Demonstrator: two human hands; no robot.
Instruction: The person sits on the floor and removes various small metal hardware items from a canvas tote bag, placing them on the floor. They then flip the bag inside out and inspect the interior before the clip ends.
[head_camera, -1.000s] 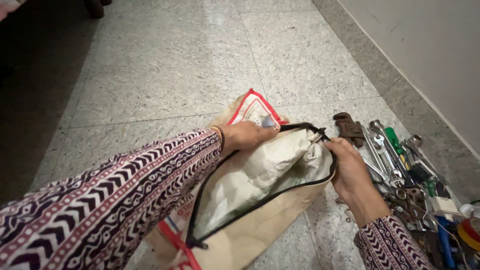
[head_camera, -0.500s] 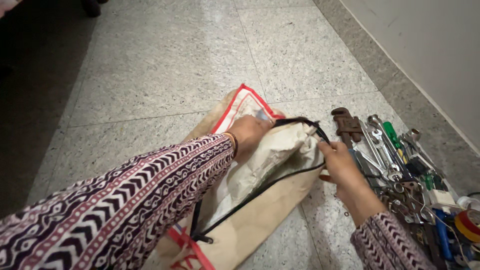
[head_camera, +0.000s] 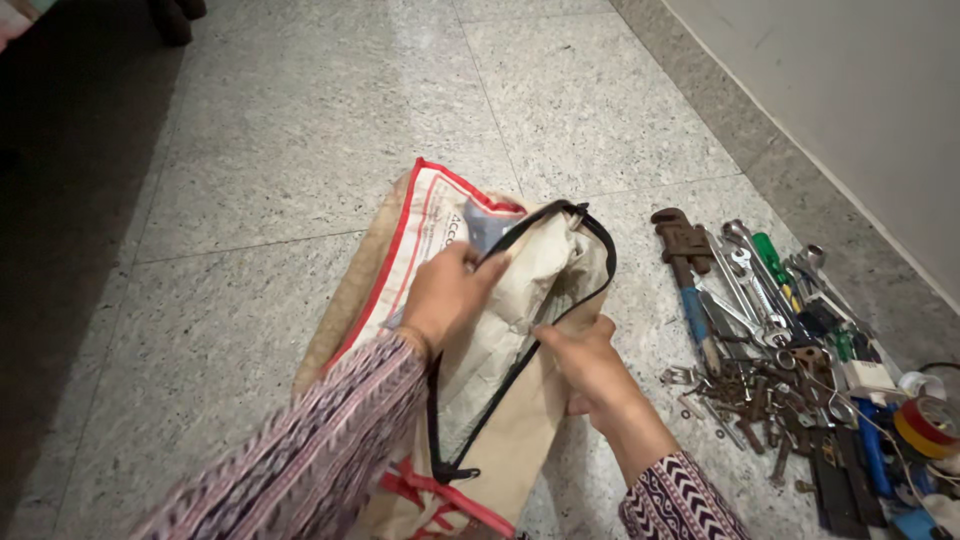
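We have the beige zippered bag (head_camera: 470, 400) lying on the stone floor (head_camera: 250, 150), its black-edged mouth (head_camera: 560, 290) gaping and, as far as we can see, only pale lining inside. Our left hand (head_camera: 450, 295) clasps the near lip of the opening; our right hand (head_camera: 590, 370) pinches the opposite edge, so both grips are clenched on the bag. Just to the right the tools lie spread out: a pipe wrench (head_camera: 685, 255), spanners (head_camera: 750, 275), a green-handled screwdriver (head_camera: 775, 255), tape rolls (head_camera: 925, 420). We judge none of these is in the bag yet
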